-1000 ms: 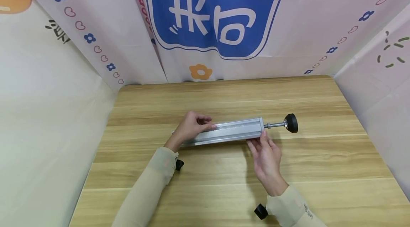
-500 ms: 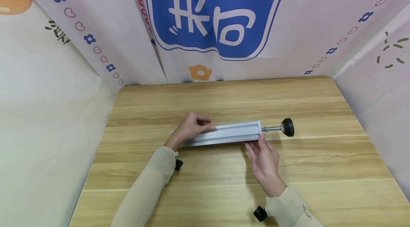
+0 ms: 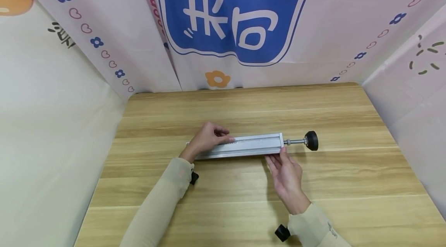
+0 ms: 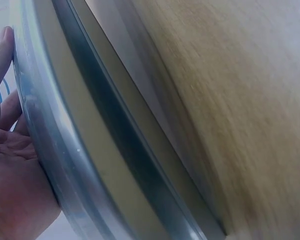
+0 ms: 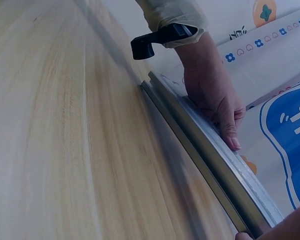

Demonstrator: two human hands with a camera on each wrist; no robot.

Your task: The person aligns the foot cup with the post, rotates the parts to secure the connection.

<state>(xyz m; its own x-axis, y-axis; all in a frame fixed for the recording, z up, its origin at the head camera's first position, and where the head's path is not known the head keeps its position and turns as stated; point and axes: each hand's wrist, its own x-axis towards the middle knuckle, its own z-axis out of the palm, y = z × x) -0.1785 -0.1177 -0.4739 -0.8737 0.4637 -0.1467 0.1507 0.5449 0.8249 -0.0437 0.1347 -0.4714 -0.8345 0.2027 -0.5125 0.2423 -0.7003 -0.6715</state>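
A silver aluminium profile (image 3: 251, 145) lies across the middle, slightly tilted, its right end off the table. From that end runs a threaded rod (image 3: 294, 141) with a black levelling foot (image 3: 311, 140). My left hand (image 3: 207, 139) grips the left part, thumb on top and fingers over the far edge; the fingertips beyond are partly hidden. My right hand (image 3: 287, 175) pinches the right end, thumb at the near edge and fingers underneath. Grooves show along the profile's side (image 4: 97, 115) in the left wrist view. The right wrist view also has the left hand (image 5: 215, 90) on the profile.
The wooden table (image 3: 226, 208) reaches the patterned cloth at the back (image 3: 139, 45) and white cloth at both sides. A black wrist camera (image 3: 283, 232) sits by the right cuff, another (image 3: 194, 177) by the left.
The profile's right end, with its rod and foot, has come down and a little left, my right hand moving with it. My left hand has barely moved.
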